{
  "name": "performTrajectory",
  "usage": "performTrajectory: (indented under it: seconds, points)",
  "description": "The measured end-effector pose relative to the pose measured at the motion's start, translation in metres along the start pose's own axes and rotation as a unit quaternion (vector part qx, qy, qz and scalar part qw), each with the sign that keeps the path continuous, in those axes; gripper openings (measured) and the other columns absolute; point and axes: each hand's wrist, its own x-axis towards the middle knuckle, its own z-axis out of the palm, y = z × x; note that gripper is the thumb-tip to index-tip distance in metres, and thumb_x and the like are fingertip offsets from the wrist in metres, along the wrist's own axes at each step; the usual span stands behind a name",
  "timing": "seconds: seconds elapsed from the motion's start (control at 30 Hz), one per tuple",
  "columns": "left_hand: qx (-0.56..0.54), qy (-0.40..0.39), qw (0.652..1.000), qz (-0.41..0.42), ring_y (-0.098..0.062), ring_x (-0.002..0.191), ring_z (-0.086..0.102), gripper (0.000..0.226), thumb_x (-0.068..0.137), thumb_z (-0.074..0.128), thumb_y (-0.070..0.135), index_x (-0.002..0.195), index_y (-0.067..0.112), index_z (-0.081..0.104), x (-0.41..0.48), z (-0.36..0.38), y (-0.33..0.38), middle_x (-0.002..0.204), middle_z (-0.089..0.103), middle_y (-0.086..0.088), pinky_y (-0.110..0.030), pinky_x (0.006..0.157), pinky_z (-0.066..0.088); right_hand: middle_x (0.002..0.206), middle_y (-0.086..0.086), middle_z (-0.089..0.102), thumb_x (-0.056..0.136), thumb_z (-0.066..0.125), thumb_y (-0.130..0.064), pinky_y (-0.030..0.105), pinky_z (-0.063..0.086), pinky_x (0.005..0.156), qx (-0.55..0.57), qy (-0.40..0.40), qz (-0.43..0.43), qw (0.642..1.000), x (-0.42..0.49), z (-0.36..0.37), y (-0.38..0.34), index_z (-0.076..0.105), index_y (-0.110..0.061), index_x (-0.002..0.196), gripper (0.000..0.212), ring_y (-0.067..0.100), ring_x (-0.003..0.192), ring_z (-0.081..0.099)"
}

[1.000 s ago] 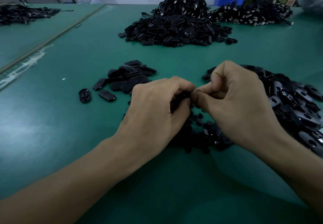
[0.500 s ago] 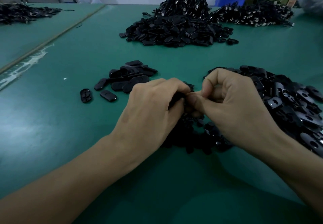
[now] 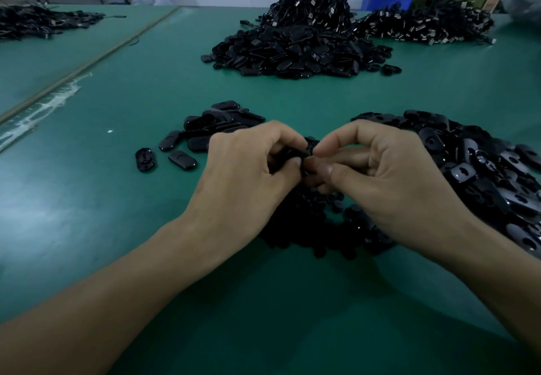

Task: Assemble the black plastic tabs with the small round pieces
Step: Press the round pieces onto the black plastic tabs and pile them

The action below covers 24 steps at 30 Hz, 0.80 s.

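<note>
Left hand (image 3: 248, 169) and right hand (image 3: 389, 169) pinch one black plastic tab (image 3: 295, 155) between them, just above the heap of small round black pieces (image 3: 322, 228); a slipping thumb could drop it into that heap.

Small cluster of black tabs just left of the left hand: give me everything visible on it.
A loose cluster of roughly a dozen glossy black rounded-oblong tabs, plastic by the look, lying flat or overlapping on the green table. Two strays lie apart at its near-left: one shows a rimmed, recessed face, the other a smooth face with a curved seam. The left hand hides the cluster's near-right edge; whether it touches cannot be told.
</note>
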Motion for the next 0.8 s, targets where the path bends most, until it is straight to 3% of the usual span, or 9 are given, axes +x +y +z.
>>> performTrajectory:
  seconds: [0.1,0.17,0.23,0.33,0.5,0.67,0.8]
  points:
    - [-0.055,-0.033,0.998,-0.023,0.003,0.067,0.068,0.021,0.082,0.076,0.010,0.095,0.025,0.076,-0.001,0.003,0.001,0.075,0.073,0.017,-0.013,0.064,0.052,0.084,-0.015,0.074,0.086,0.074,-0.010,0.018,0.053,0.074,-0.085,0.037,-0.034,0.995,0.003,-0.003,0.003,0.071,-0.032,0.093,0.024,0.002,0.083,0.070]
    - [-0.120,-0.059,0.990,-0.052,-0.001,0.069,0.071,0.023,0.082,0.075,0.007,0.095,0.026,0.074,-0.001,0.005,0.001,0.079,0.075,0.013,-0.021,0.068,0.057,0.086,-0.019,0.073,0.085,0.076,-0.012,0.011,0.049,0.072,-0.113,0.035,-0.040,0.992,0.004,-0.006,0.005,0.072,-0.034,0.096,0.025,-0.003,0.085,0.068]
    - [-0.176,-0.067,0.979,-0.080,-0.008,0.067,0.073,0.023,0.081,0.074,0.007,0.092,0.027,0.073,0.000,0.004,0.001,0.078,0.076,0.008,-0.027,0.068,0.060,0.087,-0.018,0.075,0.085,0.076,-0.013,0.018,0.054,0.078,-0.086,0.019,-0.021,0.996,0.005,-0.008,0.007,0.074,-0.031,0.096,0.021,-0.002,0.085,0.070]
    - [-0.235,-0.076,0.963,-0.111,-0.013,0.063,0.072,0.024,0.084,0.074,-0.002,0.091,0.022,0.072,0.002,0.003,0.001,0.075,0.076,0.001,-0.022,0.063,0.058,0.086,-0.010,0.077,0.085,0.076,-0.012,0.031,0.059,0.083,-0.039,0.004,0.004,0.999,0.005,-0.008,0.008,0.073,-0.029,0.093,0.018,0.005,0.082,0.073]
    - [-0.288,-0.083,0.940,-0.160,-0.017,0.066,0.074,0.020,0.085,0.073,-0.004,0.094,0.013,0.071,0.003,0.002,0.004,0.079,0.077,-0.007,-0.021,0.062,0.058,0.078,-0.004,0.076,0.083,0.078,-0.014,0.018,0.055,0.066,-0.004,0.004,0.016,1.000,0.006,-0.010,0.009,0.072,-0.025,0.089,0.014,0.011,0.069,0.073]
    - [-0.279,-0.083,0.941,-0.172,-0.020,0.068,0.075,0.019,0.084,0.075,-0.003,0.093,0.014,0.073,0.003,0.003,0.004,0.078,0.077,-0.007,-0.022,0.064,0.059,0.078,-0.008,0.075,0.080,0.077,-0.024,0.031,0.061,0.071,-0.040,0.006,0.020,0.999,0.005,-0.011,0.011,0.073,-0.025,0.088,0.009,0.010,0.071,0.072]
    - [-0.268,-0.085,0.945,-0.166,-0.021,0.068,0.076,0.019,0.083,0.076,-0.002,0.091,0.015,0.074,0.002,0.004,0.003,0.075,0.077,-0.007,-0.024,0.064,0.060,0.078,-0.009,0.074,0.080,0.073,-0.029,0.034,0.061,0.070,-0.061,-0.003,0.030,0.998,0.005,-0.010,0.009,0.070,-0.027,0.085,0.006,0.009,0.071,0.071]
